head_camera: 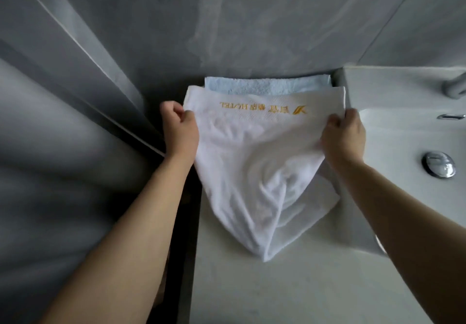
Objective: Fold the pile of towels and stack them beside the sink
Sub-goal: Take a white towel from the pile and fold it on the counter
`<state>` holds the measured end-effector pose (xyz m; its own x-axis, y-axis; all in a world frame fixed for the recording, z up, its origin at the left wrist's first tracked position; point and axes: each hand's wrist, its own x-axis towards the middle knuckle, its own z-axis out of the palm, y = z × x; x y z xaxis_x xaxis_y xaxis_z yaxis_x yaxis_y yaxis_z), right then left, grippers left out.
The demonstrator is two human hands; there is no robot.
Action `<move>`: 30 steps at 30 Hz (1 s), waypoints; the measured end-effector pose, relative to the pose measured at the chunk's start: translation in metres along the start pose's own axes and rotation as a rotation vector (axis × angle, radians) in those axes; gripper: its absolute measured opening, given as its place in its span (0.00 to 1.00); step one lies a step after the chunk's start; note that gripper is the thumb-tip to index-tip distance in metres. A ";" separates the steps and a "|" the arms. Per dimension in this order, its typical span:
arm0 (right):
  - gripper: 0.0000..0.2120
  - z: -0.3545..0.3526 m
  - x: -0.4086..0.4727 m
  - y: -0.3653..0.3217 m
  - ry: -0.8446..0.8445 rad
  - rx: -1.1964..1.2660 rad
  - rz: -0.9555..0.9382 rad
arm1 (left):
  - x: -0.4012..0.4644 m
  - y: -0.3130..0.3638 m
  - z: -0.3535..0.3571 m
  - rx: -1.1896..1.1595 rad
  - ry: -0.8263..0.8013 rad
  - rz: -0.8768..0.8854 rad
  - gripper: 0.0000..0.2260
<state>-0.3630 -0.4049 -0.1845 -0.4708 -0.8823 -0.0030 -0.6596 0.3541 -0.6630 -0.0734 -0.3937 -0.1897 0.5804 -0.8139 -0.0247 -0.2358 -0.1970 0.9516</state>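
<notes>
Forearms reach over pale tabletop (252,293). Left hand (180,128) and right hand (344,137) each pinch an edge of white embroidered hotel towel (252,162), draped over folded light-blue towel (267,85) beside white sink (403,132). Folding step; next, square its bunched lower end.

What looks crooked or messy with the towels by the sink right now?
The white terry towel with gold lettering is not flat: held at its far corners by the left hand and right hand, it bunches into a wrinkled point toward the viewer. It partly covers the folded light blue towel by the white ceramic sink.
</notes>
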 end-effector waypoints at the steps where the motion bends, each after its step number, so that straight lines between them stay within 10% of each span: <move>1: 0.12 0.003 0.014 -0.005 0.003 -0.071 -0.035 | 0.014 0.004 0.009 0.048 -0.011 0.025 0.06; 8: 0.09 0.035 0.084 -0.015 -0.030 -0.603 -0.289 | 0.064 -0.010 0.060 0.420 -0.043 0.058 0.02; 20: 0.14 0.059 0.109 -0.005 -0.013 -0.620 -0.222 | 0.054 -0.033 0.080 0.505 -0.062 0.049 0.05; 24: 0.30 0.051 0.052 -0.013 0.081 -0.243 -0.155 | 0.045 -0.028 0.062 0.486 -0.046 0.049 0.15; 27: 0.21 0.058 -0.011 -0.001 0.030 0.362 0.165 | 0.015 -0.041 0.039 0.421 0.036 0.202 0.17; 30: 0.11 0.062 -0.048 0.018 -0.163 0.559 0.589 | -0.027 -0.064 0.025 0.132 0.108 -0.160 0.08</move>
<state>-0.3159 -0.3759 -0.2425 -0.5288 -0.6499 -0.5459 0.0770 0.6039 -0.7934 -0.0936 -0.3729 -0.2579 0.6973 -0.7044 -0.1325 -0.2298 -0.3948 0.8896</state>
